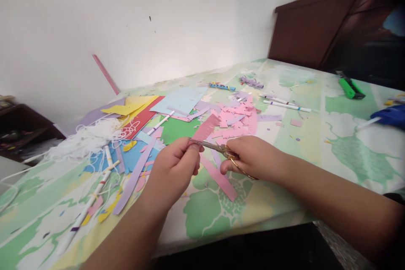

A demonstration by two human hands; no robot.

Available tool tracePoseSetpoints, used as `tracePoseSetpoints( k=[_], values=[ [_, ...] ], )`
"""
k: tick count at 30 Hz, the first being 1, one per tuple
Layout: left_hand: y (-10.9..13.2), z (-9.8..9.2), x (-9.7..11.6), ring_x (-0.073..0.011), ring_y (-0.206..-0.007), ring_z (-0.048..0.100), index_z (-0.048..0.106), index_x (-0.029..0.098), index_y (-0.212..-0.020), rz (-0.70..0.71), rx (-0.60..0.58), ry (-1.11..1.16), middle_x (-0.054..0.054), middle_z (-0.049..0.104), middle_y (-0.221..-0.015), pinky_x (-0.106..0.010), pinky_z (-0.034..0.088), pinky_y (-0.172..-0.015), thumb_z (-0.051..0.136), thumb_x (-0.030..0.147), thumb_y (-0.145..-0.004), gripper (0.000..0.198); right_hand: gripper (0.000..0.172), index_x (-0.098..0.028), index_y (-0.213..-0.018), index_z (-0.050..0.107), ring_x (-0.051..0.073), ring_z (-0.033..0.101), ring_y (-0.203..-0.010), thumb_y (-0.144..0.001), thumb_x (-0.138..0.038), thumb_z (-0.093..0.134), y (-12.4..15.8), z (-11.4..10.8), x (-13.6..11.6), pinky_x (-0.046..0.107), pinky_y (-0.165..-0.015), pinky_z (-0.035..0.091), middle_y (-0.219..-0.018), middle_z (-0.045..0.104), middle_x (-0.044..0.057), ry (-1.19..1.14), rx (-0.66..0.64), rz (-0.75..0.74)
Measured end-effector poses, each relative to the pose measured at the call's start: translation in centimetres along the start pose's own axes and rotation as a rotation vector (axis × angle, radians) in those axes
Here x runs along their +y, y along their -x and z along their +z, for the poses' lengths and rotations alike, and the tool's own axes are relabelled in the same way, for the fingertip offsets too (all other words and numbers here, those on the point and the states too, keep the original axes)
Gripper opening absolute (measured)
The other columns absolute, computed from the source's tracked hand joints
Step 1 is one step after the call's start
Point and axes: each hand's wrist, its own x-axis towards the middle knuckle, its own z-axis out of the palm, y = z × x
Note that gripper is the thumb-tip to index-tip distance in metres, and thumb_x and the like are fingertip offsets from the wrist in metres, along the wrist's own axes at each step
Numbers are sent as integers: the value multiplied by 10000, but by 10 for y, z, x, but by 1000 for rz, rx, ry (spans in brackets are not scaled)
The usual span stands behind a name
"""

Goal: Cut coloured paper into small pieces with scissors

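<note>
My left hand (177, 168) pinches a pink paper strip (207, 128) whose edge is cut into a fringe. In my right hand (253, 156) is a pair of scissors (221, 148) with gold handles, its blades lying across the strip close to my left fingertips. Whether the blades are fully closed cannot be made out. Below the scissors a plain pink strip (221, 179) rests on the tablecloth. Just beyond my hands lies a heap of cut pink paper pieces (238, 120).
On the patterned tablecloth (202, 215), white yarn (85, 141) and coloured paper sheets (182, 100) spread to the left. White-barrelled markers (286, 106) lie at the back right, near a green cutter (351, 87). A blue object (389, 116) sits at the right edge.
</note>
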Motion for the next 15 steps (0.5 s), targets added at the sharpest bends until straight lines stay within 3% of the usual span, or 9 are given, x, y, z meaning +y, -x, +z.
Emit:
tracePoseSetpoints(
  k=[15],
  values=[
    [-3,2,-10,-99,-489,433,405,191,-477,73,-22,-16,48,437,-446,-208,321,-483,329,317,-757,316,423,-168,-601,437,91,376,-464,-687,-576,361,1,-1,1,193,-419,210,-563,495,6,24,-45,38]
  ],
)
